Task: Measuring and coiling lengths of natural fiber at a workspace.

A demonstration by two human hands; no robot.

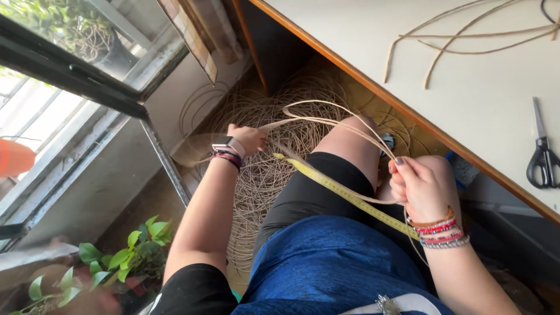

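While outstretched, left hand (249, 139) on cane (326, 119)

There is one view only, from a camera worn on the person's head, so no second view shares any of the scene. It looks steeply down along the person's own body, close enough that the lap and both forearms fill the lower middle of the frame. The left hand (248, 139) sits farther from the lens, low toward the floor, and the right hand (415, 185) is nearer, above the knee. The view is tilted: the table (466, 87) edge runs diagonally across the upper right, and a window (70, 87) slants through the upper left, with a potted plant (125, 256) at the lower left.
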